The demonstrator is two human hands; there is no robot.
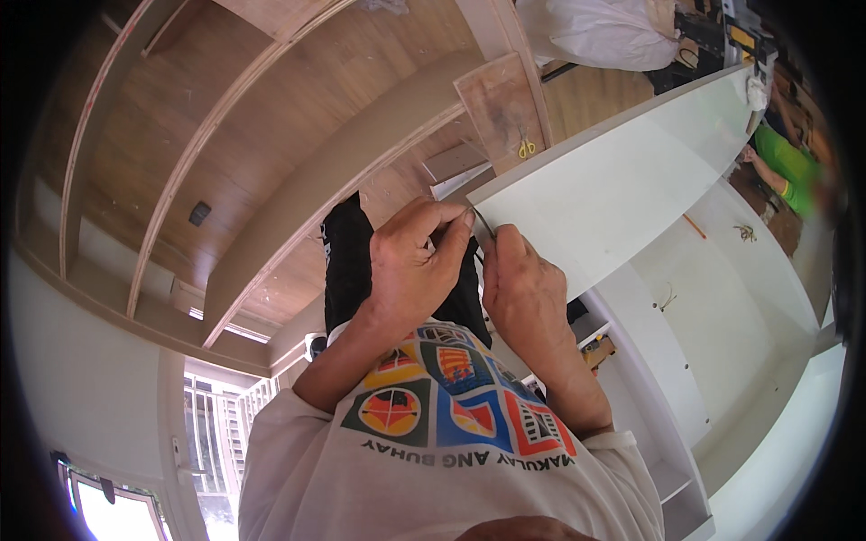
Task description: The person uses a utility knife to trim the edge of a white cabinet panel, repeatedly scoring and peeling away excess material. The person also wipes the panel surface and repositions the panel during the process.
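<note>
In front of my chest, both hands meet over a thin, dark, curved strip (482, 219), perhaps a wire or a narrow band. My left hand (415, 257) pinches its upper end between thumb and fingertips. My right hand (523, 275) has closed fingers at the lower end, with the thumb tucked against them. Right beside the fingertips is the near corner of a long white panel (613, 198), which stretches away to the upper right. My fingers partly cover the strip, so its full length does not show.
Brown wooden frames (225, 117) curve along the left. Yellow scissors (526, 147) lie on a board (503, 108) ahead. At right stands a white cabinet carcass (722, 307) with an orange pencil-like stick (695, 225) inside. A person in green (785, 167) is at far right.
</note>
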